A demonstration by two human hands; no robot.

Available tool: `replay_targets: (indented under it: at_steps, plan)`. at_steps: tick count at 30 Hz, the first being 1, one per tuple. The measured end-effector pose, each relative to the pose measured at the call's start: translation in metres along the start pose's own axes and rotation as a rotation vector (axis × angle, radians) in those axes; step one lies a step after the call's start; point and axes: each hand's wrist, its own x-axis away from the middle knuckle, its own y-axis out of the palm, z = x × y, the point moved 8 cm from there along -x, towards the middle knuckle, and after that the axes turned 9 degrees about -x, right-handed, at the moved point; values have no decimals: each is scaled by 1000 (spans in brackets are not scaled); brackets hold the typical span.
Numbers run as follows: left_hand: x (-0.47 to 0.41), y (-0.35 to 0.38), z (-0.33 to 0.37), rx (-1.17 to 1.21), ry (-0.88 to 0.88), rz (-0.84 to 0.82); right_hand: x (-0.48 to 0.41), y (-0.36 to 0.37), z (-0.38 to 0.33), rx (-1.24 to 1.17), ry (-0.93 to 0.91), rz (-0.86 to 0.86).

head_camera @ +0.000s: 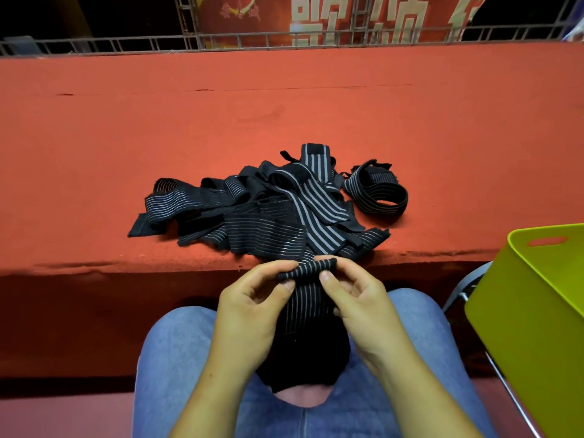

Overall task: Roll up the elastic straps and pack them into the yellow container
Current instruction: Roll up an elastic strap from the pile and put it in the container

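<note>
From the head camera, the step in hand looks like the start of a roll. The left hand (252, 298) and the right hand (357, 298) each pinch one end of a small rolled start (305, 269) of a black, grey-striped elastic strap (303, 314), thumbs on the near side and fingertips curled over the far side. It is held in the air just in front of the near edge of the red felt table (284, 105). The roll's long axis runs left to right, its right end tilted slightly higher. The unrolled length runs at right angles to it, dropping toward the person and ending in a dark heap between the jeans-clad knees (177, 349); the stripes follow that length. To do this well, I judge the hands should keep both ends level so the edges stack flush rather than coning, keep light tension on the hanging tail, and turn the roll toward the body. The pile of loose straps (262, 207) lies on the table just beyond the hands, with one loosely coiled strap (379, 191) beside it to the right. The yellow container (521, 311) sits off the table to the person's right, tilted, its mouth facing up and left; what is inside it cannot be seen.
</note>
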Motion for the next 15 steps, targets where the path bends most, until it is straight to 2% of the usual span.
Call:
replay_targets:
  at_steps: [4,8,15]
  plan:
    - [1,-3,-2,-37,-4,22,1,5,6,-65,60,-50]
    - [2,0,-3,-30,-15,-21,-1,1,3,-57,-5,-11]
    - [6,8,-6,115,-110,-101,1,-1,-3,-82,-24,-11]
